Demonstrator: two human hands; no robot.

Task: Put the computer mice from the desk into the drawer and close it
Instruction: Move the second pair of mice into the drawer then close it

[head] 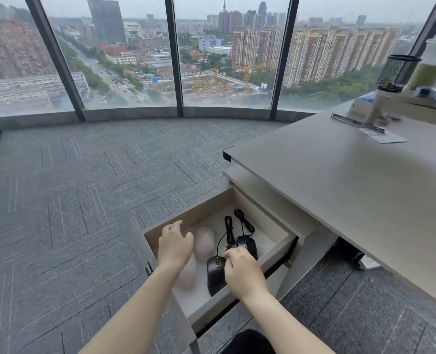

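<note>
The drawer (186, 217) under the desk (352, 200) stands pulled out. Inside lie two pale pink mice and two black corded mice. One pink mouse (204, 242) lies mid-drawer, and the other pink mouse (187, 277) is partly hidden under my left wrist. A black mouse (215, 274) lies near the front, and a second black mouse (247, 245) lies behind it with coiled cables (237, 226). My left hand (174, 245) hovers over the pink mice with fingers spread. My right hand (245, 273) is above the black mice, fingers curled, with its fingertips close to a cable.
The desk top carries a mesh pen holder (396, 72), a ruler (357, 123), a paper slip and a white stand at its far right. Grey carpet (84, 200) spreads to the left up to the tall windows. A lock tab (148, 269) sits on the drawer front.
</note>
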